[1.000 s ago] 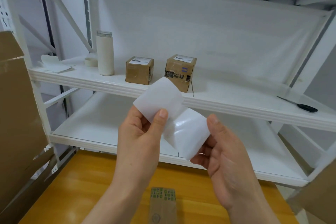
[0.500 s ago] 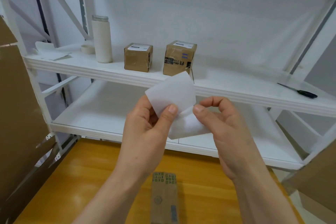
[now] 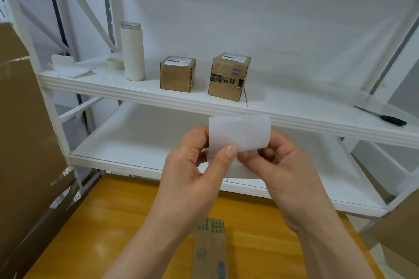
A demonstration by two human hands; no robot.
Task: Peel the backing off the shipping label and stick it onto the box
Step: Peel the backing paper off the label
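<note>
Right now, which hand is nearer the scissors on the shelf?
Right. The right hand sits below and left of the scissors; the left hand is farther left, beyond the label both pinch.

Thin white label sheet (image 3: 239,133) reads matt and faintly translucent, the shelf (image 3: 294,106) gleams like smooth white-painted metal, the left box (image 3: 177,77) and right box (image 3: 226,84) are dull brown cardboard under shiny tape, the bottle (image 3: 132,52) is matt cream, and the table (image 3: 136,222) shows glossy varnished yellow wood.

White bottle (image 3: 133,52), tape roll (image 3: 115,63), scissors (image 3: 390,118) on white shelf (image 3: 294,106), yellow table (image 3: 127,222)
</note>
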